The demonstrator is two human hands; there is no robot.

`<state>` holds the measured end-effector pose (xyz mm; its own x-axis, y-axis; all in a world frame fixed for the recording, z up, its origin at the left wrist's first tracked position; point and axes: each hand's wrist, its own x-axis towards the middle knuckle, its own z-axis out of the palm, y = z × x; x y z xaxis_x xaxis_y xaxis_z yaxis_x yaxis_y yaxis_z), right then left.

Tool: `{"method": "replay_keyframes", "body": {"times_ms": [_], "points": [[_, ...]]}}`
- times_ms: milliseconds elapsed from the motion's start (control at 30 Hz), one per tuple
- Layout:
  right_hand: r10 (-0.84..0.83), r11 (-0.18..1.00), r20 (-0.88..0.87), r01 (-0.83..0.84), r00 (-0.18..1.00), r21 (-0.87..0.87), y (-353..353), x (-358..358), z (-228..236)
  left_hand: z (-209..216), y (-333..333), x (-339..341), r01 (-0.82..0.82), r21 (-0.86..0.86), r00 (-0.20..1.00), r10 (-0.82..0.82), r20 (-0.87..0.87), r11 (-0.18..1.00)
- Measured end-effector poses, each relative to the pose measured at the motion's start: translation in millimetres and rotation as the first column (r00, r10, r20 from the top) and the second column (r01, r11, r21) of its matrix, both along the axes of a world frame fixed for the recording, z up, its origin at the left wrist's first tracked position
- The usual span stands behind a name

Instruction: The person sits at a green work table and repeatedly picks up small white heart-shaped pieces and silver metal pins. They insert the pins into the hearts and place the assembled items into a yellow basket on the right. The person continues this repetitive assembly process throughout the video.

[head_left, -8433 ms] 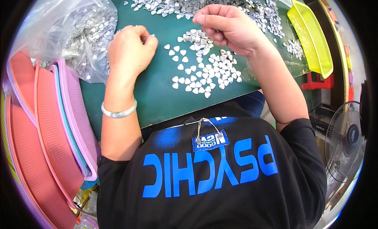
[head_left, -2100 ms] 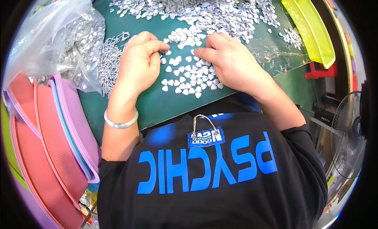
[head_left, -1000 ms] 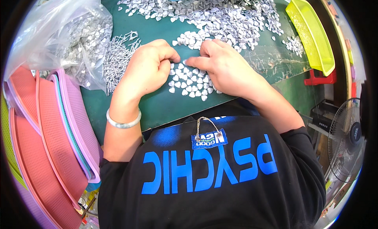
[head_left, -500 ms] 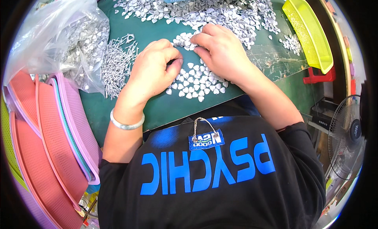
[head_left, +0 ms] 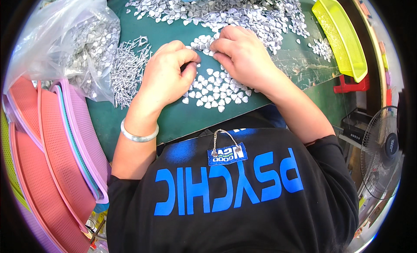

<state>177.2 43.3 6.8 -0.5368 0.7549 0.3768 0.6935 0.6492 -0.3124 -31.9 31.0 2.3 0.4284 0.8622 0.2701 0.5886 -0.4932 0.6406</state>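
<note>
Small silver heart-shaped pieces [head_left: 215, 94] lie scattered on the green tabletop [head_left: 173, 127] between my hands and my body. My left hand [head_left: 169, 72], with a silver bangle on its wrist, is closed at the left of these hearts, thumb and forefinger curled close together. Anything between its fingertips is too small to make out. Beyond the scattered hearts is a small heap of hearts [head_left: 200, 43]. At that heap's right side my right hand [head_left: 243, 57] is closed, its thumb and fingertips bent against the pieces. What they pinch is hidden.
A large pile of hearts [head_left: 243, 14] spreads along the far side. To the left are a heap of silver pins [head_left: 128, 72], a clear plastic bag of hearts [head_left: 93, 48] and stacked perforated baskets [head_left: 47, 153]. A yellow-green basket [head_left: 343, 40] and a fan [head_left: 382, 153] stand at the right.
My left hand has shifted slightly left, and its thumb has drawn back a little. The right hand stays almost in place at the small heap.
</note>
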Motion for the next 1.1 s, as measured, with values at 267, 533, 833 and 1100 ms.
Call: {"method": "replay_keyframes", "body": {"times_ms": [267, 533, 833, 1100], "points": [[0.112, 0.977, -0.131, -0.133, 0.985, -0.167, -5, 14, 7, -2, 2, 4, -0.020, 0.014, 0.999, 0.019, 0.036, 1.000], [0.028, 0.999, 0.021, -0.029, 0.999, 0.037, 2, -2, -3, -6, 7, 5, -0.071, 0.159, 0.997, 0.072, 0.001, 0.985], [0.077, 0.996, 0.082, -0.080, 0.994, 0.029, 9, -3, 1, -10, 12, 1, -0.090, 0.142, 0.996, 0.086, 0.036, 0.986], [0.119, 0.991, 0.054, -0.116, 0.991, -0.059, 8, 4, 9, -7, 9, -3, -0.070, 0.077, 0.994, 0.063, 0.091, 0.995]]}}
